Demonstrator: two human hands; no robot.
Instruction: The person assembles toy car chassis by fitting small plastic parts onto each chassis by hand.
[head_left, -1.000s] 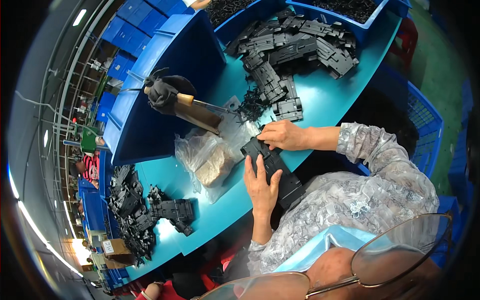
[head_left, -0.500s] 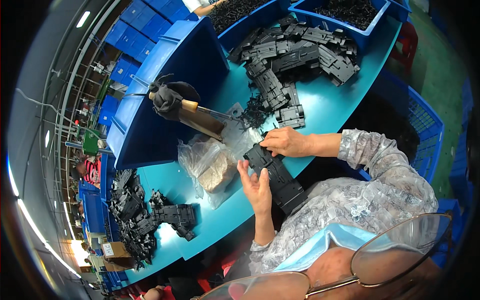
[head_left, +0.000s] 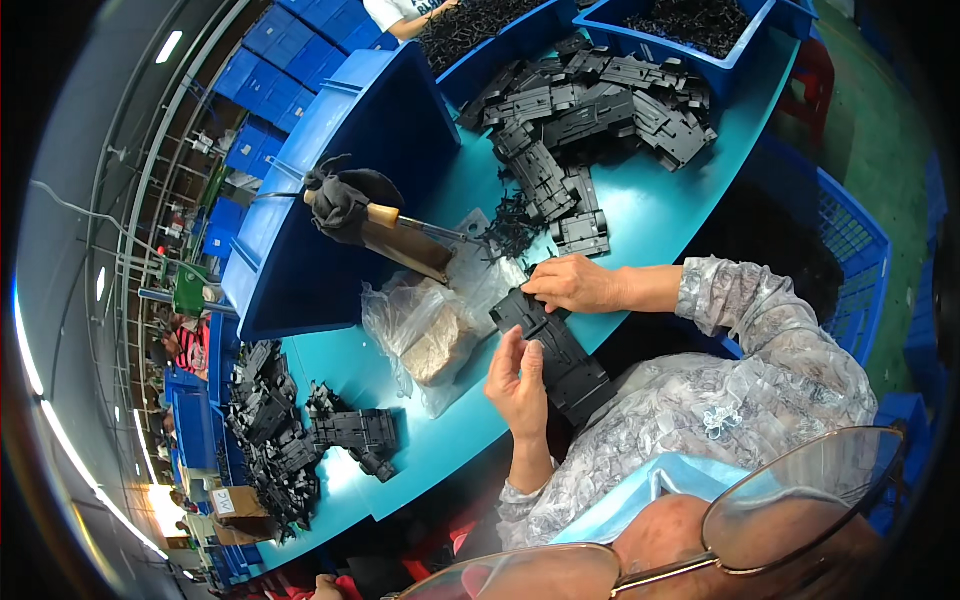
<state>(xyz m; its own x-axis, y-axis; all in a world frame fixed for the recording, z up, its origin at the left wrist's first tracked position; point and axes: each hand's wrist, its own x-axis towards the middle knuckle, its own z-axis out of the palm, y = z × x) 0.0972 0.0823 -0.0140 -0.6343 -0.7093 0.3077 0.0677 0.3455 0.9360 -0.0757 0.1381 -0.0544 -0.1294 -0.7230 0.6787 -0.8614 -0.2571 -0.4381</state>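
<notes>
A long black moulded plastic part point(head_left: 565, 365) lies slanted at the near table edge, in front of my body. My right hand point(head_left: 575, 284) is closed in a pinch at its far end. What sits between those fingertips is too small and covered to make out. My left hand point(head_left: 517, 388) is beside the part's left side, palm turned up, fingers loosely bent and thumb apart, with nothing visible in it. Just beyond lies a small heap of thin black pieces point(head_left: 512, 228). A clear plastic bag point(head_left: 425, 345) with pale contents rests left of my hands.
Similar black parts point(head_left: 590, 115) are piled at the far side, others point(head_left: 350, 430) at the left. A blue bin point(head_left: 345, 190) lies on its side on the turquoise table point(head_left: 455, 445). A screwdriver with a wooden handle point(head_left: 383, 215) leans there. Another blue bin point(head_left: 735, 60) holds small black pieces.
My left hand's fingers have curled in from a wider spread and shifted slightly right. My right hand keeps its pinch at the part's far end. The view has moved slightly.
</notes>
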